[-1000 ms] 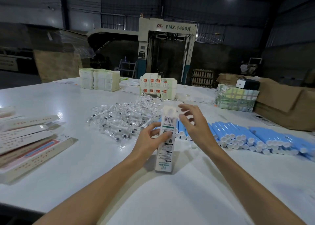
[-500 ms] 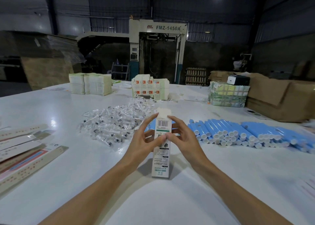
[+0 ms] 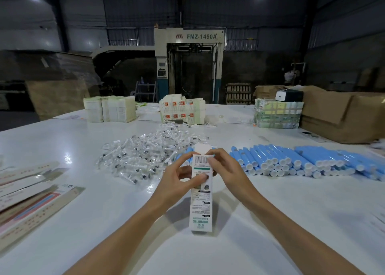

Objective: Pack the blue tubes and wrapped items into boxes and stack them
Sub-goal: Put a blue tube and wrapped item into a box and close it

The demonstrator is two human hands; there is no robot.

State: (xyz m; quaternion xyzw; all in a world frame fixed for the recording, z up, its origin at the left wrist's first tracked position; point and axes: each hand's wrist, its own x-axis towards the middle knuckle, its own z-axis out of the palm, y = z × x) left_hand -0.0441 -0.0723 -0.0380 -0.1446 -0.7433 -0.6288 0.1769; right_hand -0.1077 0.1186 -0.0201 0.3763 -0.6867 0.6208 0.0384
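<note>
In the head view, the left hand (image 3: 179,183) grips the upper part of a long white box (image 3: 201,204) over the surface (image 3: 281,222), and the right hand (image 3: 227,170) pinches its top beside the raised flap. Blue tubes (image 3: 291,162) lie in rows behind on the right, and wrapped items (image 3: 145,156) are heaped on the left.

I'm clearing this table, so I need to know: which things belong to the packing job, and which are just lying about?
Job: box held by left hand and right hand; blue tubes; wrapped items; flat cartons.
Lying about: brown cardboard boxes; taped bundle; machine at the back.
</note>
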